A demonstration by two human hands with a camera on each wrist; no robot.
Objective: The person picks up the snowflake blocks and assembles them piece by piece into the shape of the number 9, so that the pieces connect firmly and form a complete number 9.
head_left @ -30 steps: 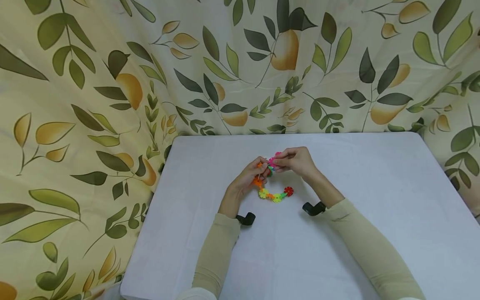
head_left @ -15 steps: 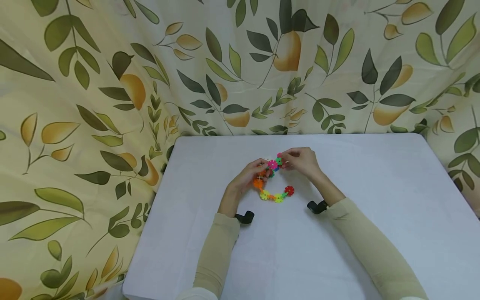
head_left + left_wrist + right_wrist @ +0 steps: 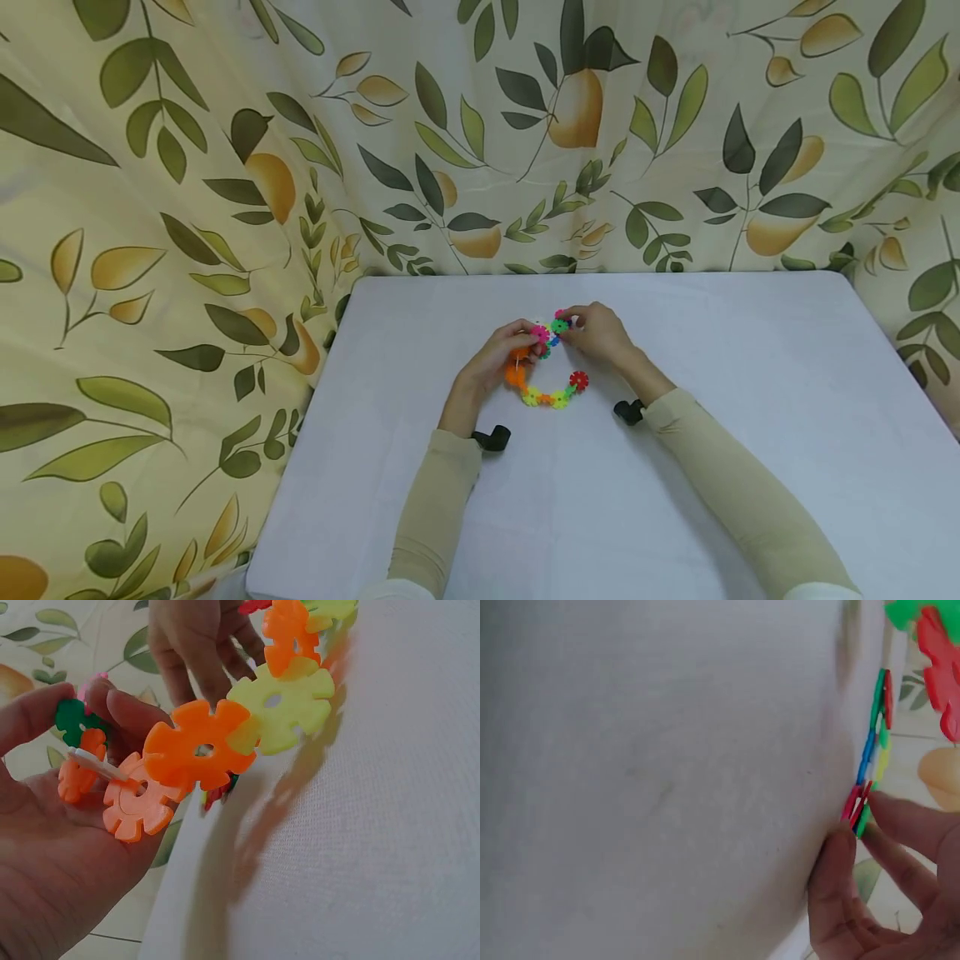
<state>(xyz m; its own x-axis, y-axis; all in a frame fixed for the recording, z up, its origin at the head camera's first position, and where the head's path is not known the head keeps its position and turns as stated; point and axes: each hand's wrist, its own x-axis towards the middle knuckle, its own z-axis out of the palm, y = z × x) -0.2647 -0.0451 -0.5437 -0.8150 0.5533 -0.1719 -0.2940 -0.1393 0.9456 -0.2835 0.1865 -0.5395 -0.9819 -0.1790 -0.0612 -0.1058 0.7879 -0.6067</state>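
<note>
A chain of interlocking flower-shaped plastic discs (image 3: 558, 399) curves between both hands, in orange, yellow, green, pink, blue and red. My left hand (image 3: 491, 358) pinches it near a pink disc (image 3: 539, 334), while orange discs (image 3: 165, 754) hang past the palm in the left wrist view. A thin white piece (image 3: 97, 763) sticks out there among the orange discs. At the far part, my right hand (image 3: 600, 335) pinches discs beside a green disc (image 3: 559, 326). Seen from the right wrist, thumb and fingers of the right hand (image 3: 900, 892) hold several stacked discs edge-on. A red disc (image 3: 578, 381) ends the lower curve.
Under the hands is a table with a white cover (image 3: 555, 517). A leaf-and-fruit patterned curtain (image 3: 480, 150) hangs behind it and along the left side. Black wrist devices (image 3: 491, 438) sit at both cuffs.
My right hand first drew away from the left, exposing pink and green discs, then moved slightly back left and down. The left hand keeps nearly the same place on the chain.
</note>
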